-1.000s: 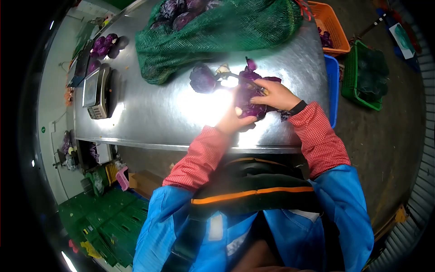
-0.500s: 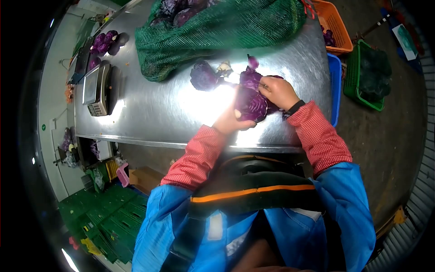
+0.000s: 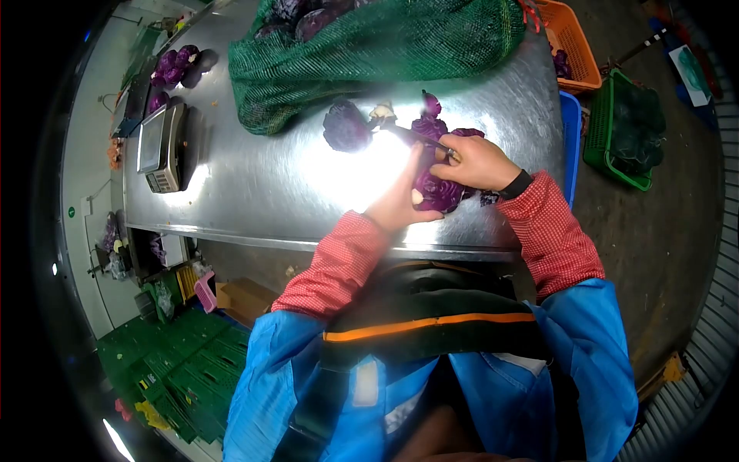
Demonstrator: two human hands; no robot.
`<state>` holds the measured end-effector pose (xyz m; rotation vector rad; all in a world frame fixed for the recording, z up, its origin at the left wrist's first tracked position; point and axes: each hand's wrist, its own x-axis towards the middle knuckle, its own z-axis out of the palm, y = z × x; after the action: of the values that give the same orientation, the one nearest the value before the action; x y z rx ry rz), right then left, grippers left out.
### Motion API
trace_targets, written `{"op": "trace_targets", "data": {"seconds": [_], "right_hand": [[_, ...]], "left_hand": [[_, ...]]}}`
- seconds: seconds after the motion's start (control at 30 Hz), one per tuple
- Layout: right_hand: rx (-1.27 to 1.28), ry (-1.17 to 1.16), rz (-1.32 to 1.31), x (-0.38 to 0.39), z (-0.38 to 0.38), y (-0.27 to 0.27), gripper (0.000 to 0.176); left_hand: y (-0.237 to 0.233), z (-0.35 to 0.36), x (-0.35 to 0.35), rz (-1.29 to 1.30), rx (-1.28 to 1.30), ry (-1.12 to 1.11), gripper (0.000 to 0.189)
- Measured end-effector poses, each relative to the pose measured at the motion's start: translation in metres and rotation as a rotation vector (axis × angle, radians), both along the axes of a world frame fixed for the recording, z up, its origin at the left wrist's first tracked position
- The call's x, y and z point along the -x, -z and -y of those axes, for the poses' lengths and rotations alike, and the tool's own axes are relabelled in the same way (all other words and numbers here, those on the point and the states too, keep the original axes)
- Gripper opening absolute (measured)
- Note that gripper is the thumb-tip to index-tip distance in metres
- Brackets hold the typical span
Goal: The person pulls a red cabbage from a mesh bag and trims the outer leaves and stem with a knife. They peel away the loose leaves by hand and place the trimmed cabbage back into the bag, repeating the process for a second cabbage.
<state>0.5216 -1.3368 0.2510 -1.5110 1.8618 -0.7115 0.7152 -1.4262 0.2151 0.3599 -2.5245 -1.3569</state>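
Near the front of the metal table, a red cabbage (image 3: 443, 196) rests against my left hand (image 3: 398, 196). The fingers and thumb curl around its left side, and the pale stem end shows by the thumb. My right hand (image 3: 483, 163) is closed on the handle of a knife (image 3: 416, 137), whose dark blade points up and left over the cabbage. Loose purple leaves (image 3: 431, 104) lie just beyond. A whole red cabbage (image 3: 346, 126) sits to the left, beside a pale cut piece (image 3: 382, 113).
A green mesh sack (image 3: 369, 54) of cabbages lies across the far side of the table (image 3: 262, 185). At the left stand a scale (image 3: 162, 148) and several cabbages (image 3: 173, 68). Orange (image 3: 573, 42), blue (image 3: 570, 138) and green crates (image 3: 616, 165) line the right side.
My right hand has shifted slightly right and down, and the knife blade now shows plainly. The cabbage in my left hand has moved a little right and lower.
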Motion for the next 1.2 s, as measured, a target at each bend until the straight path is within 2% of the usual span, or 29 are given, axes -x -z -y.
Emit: {"op": "trace_targets", "data": {"seconds": [0.13,0.23,0.33,0.47,0.53,0.63,0.7,0.73,0.77,0.83,0.87,0.97,1.17,1.2], "right_hand": [[0.012,-0.055,-0.194,0.000,0.001,0.002,0.024],[0.001,-0.069,-0.316,0.001,-0.002,-0.001,0.020],[0.131,0.021,-0.272,0.007,-0.006,0.021,0.017],[0.007,0.229,-0.277,0.036,-0.010,0.061,0.013],[0.031,0.337,-0.284,0.028,-0.020,0.092,0.014],[0.011,0.471,-0.285,0.017,-0.030,0.107,0.016],[0.014,0.566,-0.278,0.008,-0.038,0.105,0.015],[-0.070,0.583,-0.275,0.007,-0.039,0.103,0.019],[0.023,0.579,-0.073,0.005,-0.040,0.099,0.023],[0.202,0.559,0.332,-0.004,-0.044,0.092,0.030],[0.031,0.553,0.598,-0.009,-0.043,0.089,0.042],[0.177,0.347,0.445,-0.021,-0.043,0.093,0.049],[-0.048,0.471,0.879,-0.019,-0.054,0.078,0.046],[-0.036,0.479,0.789,-0.020,-0.053,0.077,0.043]], "left_hand": [[-0.022,0.003,0.013,0.084,-0.123,0.103,0.113],[-0.012,-0.001,0.014,0.078,0.040,0.052,0.114],[0.007,-0.002,0.011,0.024,0.142,0.043,0.113],[-0.001,-0.003,0.006,0.087,0.082,0.014,0.111],[-0.001,0.000,0.005,0.111,0.024,0.024,0.109],[0.006,0.007,-0.003,0.137,0.021,0.003,0.107],[0.004,0.004,-0.002,0.095,-0.420,-0.104,0.106],[0.001,0.003,-0.001,0.081,-0.549,-0.131,0.105],[-0.002,0.002,0.001,0.063,-0.677,-0.163,0.104],[-0.005,0.000,0.002,0.059,-0.754,-0.174,0.102],[-0.006,-0.002,0.002,0.058,-0.794,-0.183,0.101],[-0.011,-0.001,0.004,0.048,-0.869,-0.203,0.099],[-0.009,0.001,0.005,0.048,-0.861,-0.208,0.099],[-0.004,0.001,0.005,0.041,-0.834,-0.208,0.098]]}}
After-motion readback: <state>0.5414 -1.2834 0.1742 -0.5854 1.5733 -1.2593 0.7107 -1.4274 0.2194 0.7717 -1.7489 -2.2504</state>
